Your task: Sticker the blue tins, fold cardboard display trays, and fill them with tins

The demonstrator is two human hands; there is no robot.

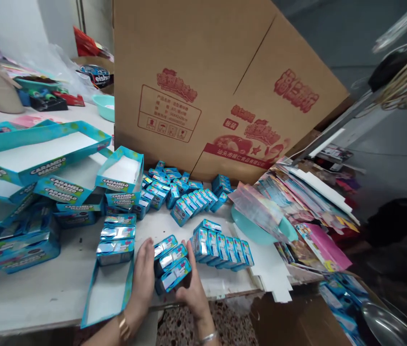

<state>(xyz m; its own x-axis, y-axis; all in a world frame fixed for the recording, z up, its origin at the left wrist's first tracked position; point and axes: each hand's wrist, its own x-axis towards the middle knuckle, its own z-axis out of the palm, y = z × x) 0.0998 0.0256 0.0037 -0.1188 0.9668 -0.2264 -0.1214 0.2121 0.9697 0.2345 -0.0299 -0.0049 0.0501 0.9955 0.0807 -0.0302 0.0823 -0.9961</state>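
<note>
Between my two hands stands a row of three small blue tins (pixel 170 262). My left hand (pixel 143 269) presses against the row's left side, its fingers held together. On the other side my right hand (pixel 193 286) grips the row with thumb and fingers. Just left of my left hand lies an open blue display box (pixel 111 290), its near part showing a white bottom. Three tins (pixel 117 238) sit in its far end. To the right of my right hand, several more tins (pixel 223 247) stand in a leaning row.
A large brown carton (pixel 206 96) rises behind the tabletop. More tins (pixel 189 204) are heaped before it. Blue boxes (pixel 44 149) are stacked at left. A turquoise bowl (pixel 252 226) and piled printed sheets (pixel 289 197) are at right. The table's front edge runs near my wrists.
</note>
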